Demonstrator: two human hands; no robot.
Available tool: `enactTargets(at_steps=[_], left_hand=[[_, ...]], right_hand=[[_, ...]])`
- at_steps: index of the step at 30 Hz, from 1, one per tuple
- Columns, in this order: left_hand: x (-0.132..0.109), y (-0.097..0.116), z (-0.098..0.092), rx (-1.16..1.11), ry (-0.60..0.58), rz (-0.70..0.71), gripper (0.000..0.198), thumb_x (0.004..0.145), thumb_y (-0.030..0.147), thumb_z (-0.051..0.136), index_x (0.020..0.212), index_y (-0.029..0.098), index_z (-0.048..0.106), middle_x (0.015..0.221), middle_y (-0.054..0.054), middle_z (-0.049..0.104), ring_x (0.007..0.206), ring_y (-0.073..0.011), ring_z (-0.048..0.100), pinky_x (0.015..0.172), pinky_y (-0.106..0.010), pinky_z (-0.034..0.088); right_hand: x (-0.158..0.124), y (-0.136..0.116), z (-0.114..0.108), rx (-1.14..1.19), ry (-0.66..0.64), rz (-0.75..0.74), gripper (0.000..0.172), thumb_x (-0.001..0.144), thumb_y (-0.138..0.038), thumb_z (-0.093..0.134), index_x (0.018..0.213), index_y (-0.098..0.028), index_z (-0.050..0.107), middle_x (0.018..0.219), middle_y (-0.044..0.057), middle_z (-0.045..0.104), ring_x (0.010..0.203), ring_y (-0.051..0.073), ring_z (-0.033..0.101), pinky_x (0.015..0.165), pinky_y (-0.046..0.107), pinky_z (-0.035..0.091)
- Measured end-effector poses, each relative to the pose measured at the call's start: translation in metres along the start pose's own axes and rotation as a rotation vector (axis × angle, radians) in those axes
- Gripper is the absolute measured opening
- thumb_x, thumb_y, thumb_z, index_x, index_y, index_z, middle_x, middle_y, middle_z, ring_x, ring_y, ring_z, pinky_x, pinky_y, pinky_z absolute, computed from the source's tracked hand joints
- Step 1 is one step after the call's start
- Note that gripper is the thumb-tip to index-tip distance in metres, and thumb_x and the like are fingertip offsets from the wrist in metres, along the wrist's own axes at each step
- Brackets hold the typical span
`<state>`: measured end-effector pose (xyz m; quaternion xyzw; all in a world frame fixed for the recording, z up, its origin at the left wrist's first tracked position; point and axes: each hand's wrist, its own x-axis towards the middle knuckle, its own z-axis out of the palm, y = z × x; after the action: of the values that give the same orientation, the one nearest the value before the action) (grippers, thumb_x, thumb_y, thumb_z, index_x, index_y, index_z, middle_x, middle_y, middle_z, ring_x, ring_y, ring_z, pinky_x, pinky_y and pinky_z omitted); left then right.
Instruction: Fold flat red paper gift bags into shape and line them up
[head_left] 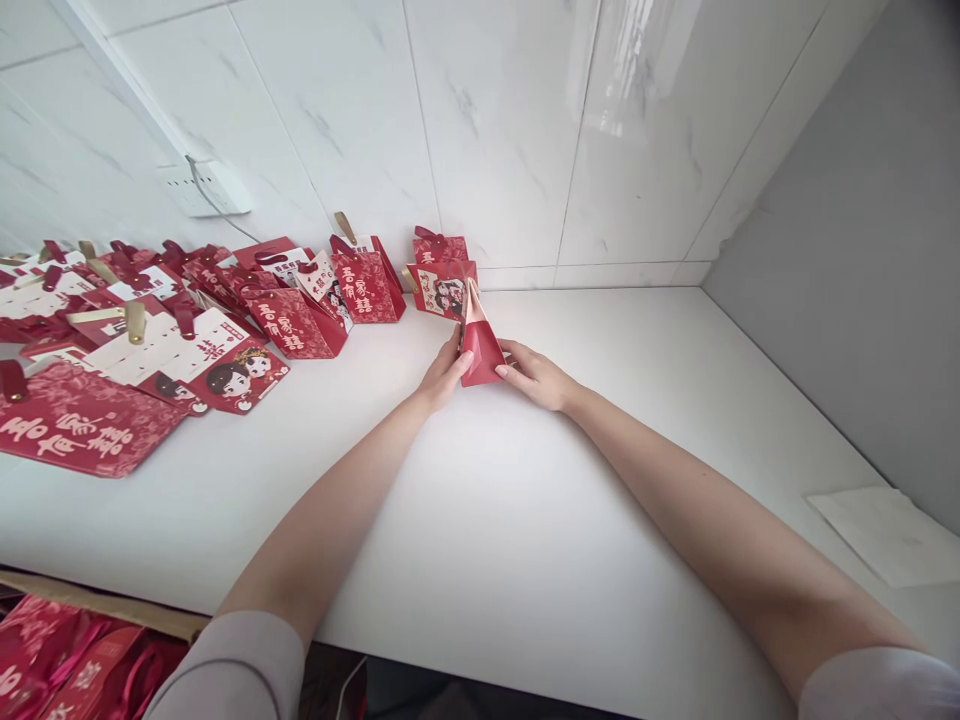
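Note:
Between my two hands stands a red paper gift box point(484, 350), seen end-on, its folded side panel facing me and its top narrowing to a peak. My left hand point(448, 375) grips its left face, thumb near the front edge. On the other side my right hand point(536, 375) has its fingers and thumb against the right edge. Just behind are another gift box point(442, 290) with a printed cartoon couple and a red patterned box point(442, 246) with a dark red ribbon, both by the wall.
Several red and white gift boxes with ribbon handles point(300, 320) crowd the left of the white table point(525, 550). A carton of red bags point(82, 660) sits below the front edge. White paper point(892, 530) lies at right. A socket with a cable point(206, 190) is on the tiled wall.

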<state>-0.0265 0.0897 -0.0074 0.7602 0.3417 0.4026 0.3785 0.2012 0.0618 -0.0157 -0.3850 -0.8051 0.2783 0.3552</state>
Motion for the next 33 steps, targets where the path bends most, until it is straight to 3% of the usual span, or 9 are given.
enactTargets(at_steps=[7,17,21,25,28,30,33], left_hand=[[0.003,-0.004,-0.001,0.01,-0.03,0.03,0.077,0.093,0.063,0.049,0.156,0.023,0.032,0.158,-0.012,0.041,0.144,-0.0324,0.042,0.12,-0.05,0.034],[0.002,-0.001,0.0,-0.021,-0.022,0.003,0.083,0.089,0.066,0.054,0.157,0.023,0.031,0.161,-0.012,0.037,0.147,-0.0323,0.038,0.121,-0.048,0.033],[0.002,-0.009,-0.001,-0.117,0.08,-0.056,0.091,0.085,0.074,0.053,0.156,0.021,0.032,0.156,-0.015,0.043,0.143,-0.0337,0.043,0.118,-0.05,0.037],[0.001,-0.011,-0.001,-0.121,0.222,-0.145,0.069,0.085,0.07,0.057,0.133,0.02,0.054,0.125,-0.013,0.066,0.118,-0.0298,0.063,0.105,-0.051,0.049],[-0.001,-0.004,0.001,-0.013,0.226,-0.065,0.056,0.082,0.063,0.066,0.115,0.018,0.063,0.126,-0.013,0.062,0.124,-0.0294,0.059,0.104,-0.046,0.05],[-0.002,0.0,0.002,0.016,0.212,-0.011,0.053,0.081,0.06,0.069,0.115,0.019,0.064,0.134,-0.012,0.059,0.13,-0.0292,0.054,0.107,-0.043,0.048],[-0.003,0.001,0.004,-0.09,0.183,-0.089,0.057,0.08,0.06,0.07,0.119,0.022,0.054,0.122,-0.01,0.066,0.106,-0.0247,0.066,0.091,-0.04,0.055]], right_hand=[[0.002,0.003,-0.001,0.041,0.022,0.024,0.055,0.098,-0.057,0.048,0.138,-0.02,0.053,0.135,0.015,0.064,0.116,0.027,0.066,0.102,0.048,0.053],[0.001,0.004,-0.002,0.043,0.023,0.033,0.055,0.097,-0.057,0.05,0.137,-0.019,0.055,0.134,0.015,0.064,0.12,0.027,0.064,0.103,0.047,0.052],[0.002,0.005,-0.001,0.047,0.02,0.038,0.054,0.097,-0.057,0.048,0.135,-0.019,0.056,0.134,0.014,0.064,0.121,0.028,0.063,0.106,0.048,0.049],[0.006,0.017,0.0,0.26,0.104,0.142,0.051,0.094,-0.06,0.053,0.129,-0.024,0.059,0.131,0.008,0.069,0.118,0.027,0.065,0.108,0.049,0.048],[0.008,0.024,-0.003,0.482,0.196,0.207,0.049,0.091,-0.061,0.054,0.121,-0.024,0.064,0.126,0.006,0.072,0.116,0.026,0.066,0.108,0.049,0.048],[0.009,0.025,-0.006,0.604,0.187,0.206,0.046,0.086,-0.057,0.061,0.118,-0.024,0.066,0.123,0.005,0.074,0.113,0.027,0.068,0.106,0.049,0.049],[0.008,0.022,-0.01,0.706,0.132,0.196,0.043,0.078,-0.045,0.069,0.115,-0.024,0.067,0.113,0.004,0.077,0.105,0.028,0.071,0.1,0.05,0.052]])
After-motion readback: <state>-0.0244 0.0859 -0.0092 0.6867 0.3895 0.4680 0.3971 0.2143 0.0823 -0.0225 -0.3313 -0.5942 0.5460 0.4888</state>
